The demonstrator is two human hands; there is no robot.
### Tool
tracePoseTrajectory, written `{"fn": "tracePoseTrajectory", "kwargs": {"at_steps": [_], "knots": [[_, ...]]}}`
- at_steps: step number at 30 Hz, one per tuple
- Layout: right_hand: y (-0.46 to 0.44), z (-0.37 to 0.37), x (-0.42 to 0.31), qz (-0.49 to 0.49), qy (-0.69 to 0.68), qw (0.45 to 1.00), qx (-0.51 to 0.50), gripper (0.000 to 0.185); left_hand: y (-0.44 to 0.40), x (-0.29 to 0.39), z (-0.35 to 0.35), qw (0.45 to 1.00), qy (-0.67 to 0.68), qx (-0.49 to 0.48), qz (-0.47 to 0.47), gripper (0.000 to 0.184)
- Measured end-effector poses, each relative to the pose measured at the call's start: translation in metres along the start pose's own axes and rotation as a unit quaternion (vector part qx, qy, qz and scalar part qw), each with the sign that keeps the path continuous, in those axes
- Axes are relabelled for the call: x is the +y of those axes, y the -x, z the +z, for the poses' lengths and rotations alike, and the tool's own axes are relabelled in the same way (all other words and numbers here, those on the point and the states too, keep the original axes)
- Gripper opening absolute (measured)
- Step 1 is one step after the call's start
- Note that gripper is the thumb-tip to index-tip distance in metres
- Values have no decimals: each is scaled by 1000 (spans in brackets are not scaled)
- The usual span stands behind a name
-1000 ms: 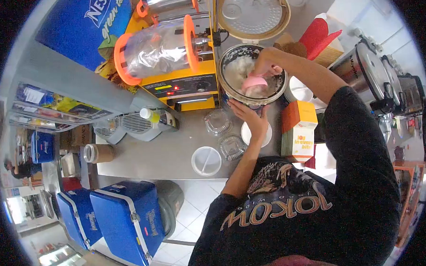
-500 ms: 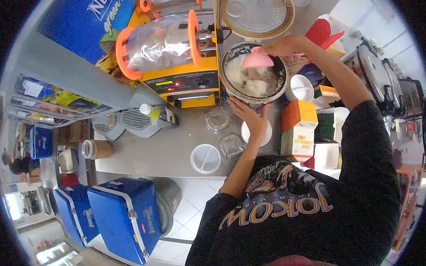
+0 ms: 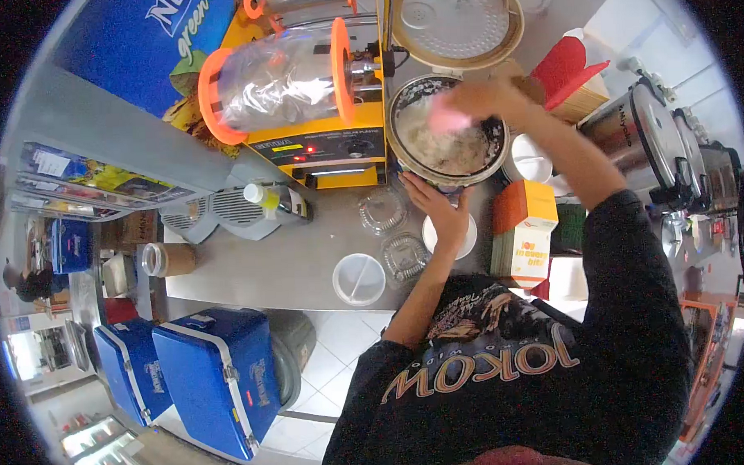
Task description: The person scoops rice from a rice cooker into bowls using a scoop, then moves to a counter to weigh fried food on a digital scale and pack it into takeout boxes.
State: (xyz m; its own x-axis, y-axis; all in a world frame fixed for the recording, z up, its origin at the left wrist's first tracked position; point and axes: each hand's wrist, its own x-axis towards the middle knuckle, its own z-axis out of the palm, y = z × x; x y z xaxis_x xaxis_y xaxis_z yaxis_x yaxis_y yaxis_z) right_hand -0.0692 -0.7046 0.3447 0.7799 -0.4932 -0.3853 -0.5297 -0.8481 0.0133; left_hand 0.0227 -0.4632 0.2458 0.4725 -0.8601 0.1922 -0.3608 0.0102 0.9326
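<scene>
A rice cooker (image 3: 450, 179) stands with its lid (image 3: 455, 23) swung back, and white rice (image 3: 438, 144) fills part of its pot. My right hand (image 3: 492, 99), smeared by motion, reaches over the pot and is closed on a pink scoop (image 3: 450, 117). The scoop is blurred too, low over the rice; whether it touches the rice I cannot tell. Against the cooker's near side is my left hand (image 3: 438, 212), fingers and thumb curved round its outer wall. Just beneath that hand sits a round white tub (image 3: 467, 239).
A yellow cup-sealing machine (image 3: 328, 144) stands left of the cooker. Clear plastic containers (image 3: 405, 257) and a divided white bowl (image 3: 359, 280) lie on the steel counter (image 3: 250, 269). Folded orange-and-white boxes (image 3: 524, 235) stack at right. Blue cooler boxes (image 3: 217, 377) stand on the floor.
My right hand and the pink scoop have shifted slightly and blurred, the scoop's dome no longer showing sharply. The right arm has drawn inward. My left hand stays on the cooker.
</scene>
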Motion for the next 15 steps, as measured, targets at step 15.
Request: {"fn": "tracePoseTrajectory", "kwargs": {"at_steps": [15], "knots": [[-13,18,-70,115,-44,992,-15,54,14,-42,5,996,-56,46,58,128]]}}
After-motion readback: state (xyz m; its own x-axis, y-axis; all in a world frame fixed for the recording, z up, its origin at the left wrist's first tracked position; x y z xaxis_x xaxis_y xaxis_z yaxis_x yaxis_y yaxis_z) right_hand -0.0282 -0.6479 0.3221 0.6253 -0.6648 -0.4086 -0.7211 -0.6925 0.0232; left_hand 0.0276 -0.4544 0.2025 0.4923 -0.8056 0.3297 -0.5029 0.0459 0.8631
